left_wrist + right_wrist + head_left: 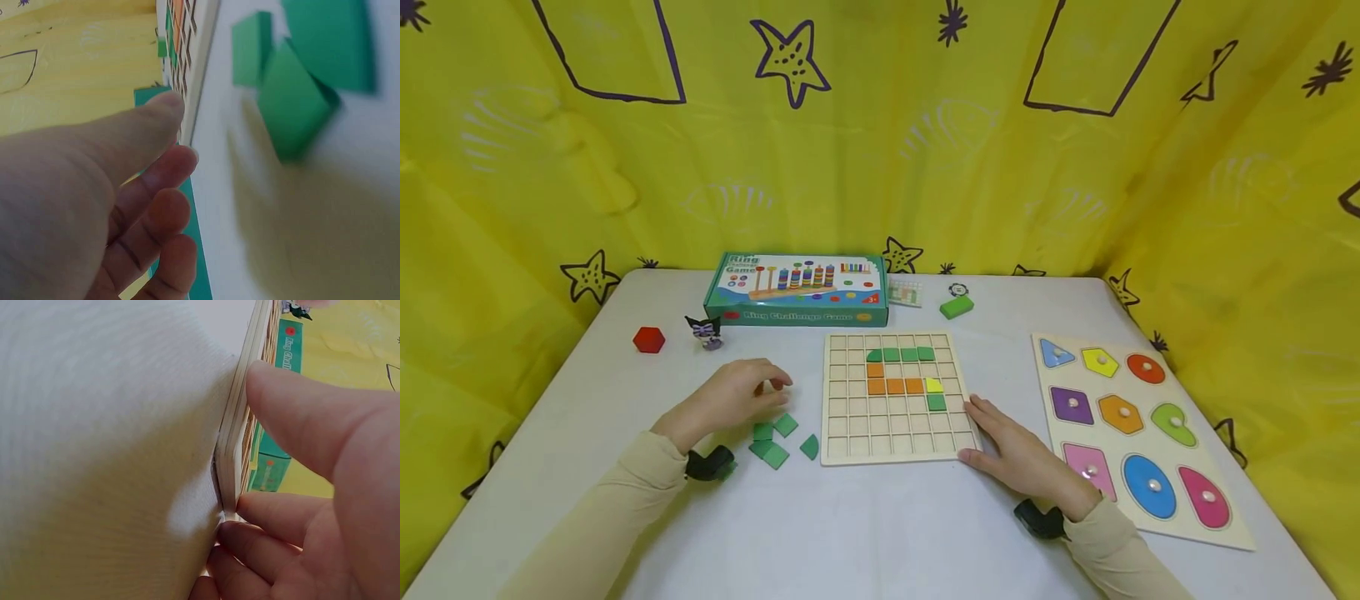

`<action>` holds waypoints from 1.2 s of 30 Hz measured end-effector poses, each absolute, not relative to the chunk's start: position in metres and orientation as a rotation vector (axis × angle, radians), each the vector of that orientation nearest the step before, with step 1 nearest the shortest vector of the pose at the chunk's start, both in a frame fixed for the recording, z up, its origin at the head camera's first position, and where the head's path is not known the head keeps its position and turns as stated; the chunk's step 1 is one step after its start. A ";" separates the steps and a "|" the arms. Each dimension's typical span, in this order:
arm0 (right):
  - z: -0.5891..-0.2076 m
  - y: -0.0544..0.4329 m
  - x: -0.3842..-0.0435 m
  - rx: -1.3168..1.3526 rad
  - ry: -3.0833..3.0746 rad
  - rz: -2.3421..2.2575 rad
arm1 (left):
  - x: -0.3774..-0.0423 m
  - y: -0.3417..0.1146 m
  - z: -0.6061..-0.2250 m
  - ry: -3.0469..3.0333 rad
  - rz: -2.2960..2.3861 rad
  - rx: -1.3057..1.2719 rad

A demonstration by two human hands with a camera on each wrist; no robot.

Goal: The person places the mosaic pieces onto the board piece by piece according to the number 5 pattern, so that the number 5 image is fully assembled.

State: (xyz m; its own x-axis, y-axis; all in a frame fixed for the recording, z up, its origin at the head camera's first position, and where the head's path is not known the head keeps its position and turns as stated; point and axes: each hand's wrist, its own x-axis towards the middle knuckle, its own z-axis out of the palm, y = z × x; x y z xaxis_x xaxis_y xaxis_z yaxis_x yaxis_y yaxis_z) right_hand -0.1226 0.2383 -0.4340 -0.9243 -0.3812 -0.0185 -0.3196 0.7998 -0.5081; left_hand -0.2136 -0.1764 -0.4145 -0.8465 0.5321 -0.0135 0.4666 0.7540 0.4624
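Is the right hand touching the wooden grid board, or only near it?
Touching. The right wrist view shows the right hand with its thumb against the edge of the wooden grid board.

On the teal box (pixel 797 292), the words "Ring Challenge Game" are printed twice — on the top and on the front side — and "3+" can perhaps be read.

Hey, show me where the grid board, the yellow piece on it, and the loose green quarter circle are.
Grid board (pixel 898 406), head view: a bare cell near its middle.
Yellow piece (pixel 934 386), head view: middle of its top face.
Loose green quarter circle (pixel 809 447), head view: middle of its top face.
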 end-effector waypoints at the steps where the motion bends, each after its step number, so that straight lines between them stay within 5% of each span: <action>1: -0.434 0.238 -0.123 -0.561 2.868 -0.776 | -0.212 -0.182 -0.415 2.796 0.683 0.781; 20: -0.433 0.238 -0.122 -0.566 2.868 -0.783 | -0.200 -0.186 -0.421 2.681 0.691 1.020; 36: -0.433 0.236 -0.122 -0.586 2.878 -0.782 | -0.201 -0.168 -0.426 2.701 0.715 0.923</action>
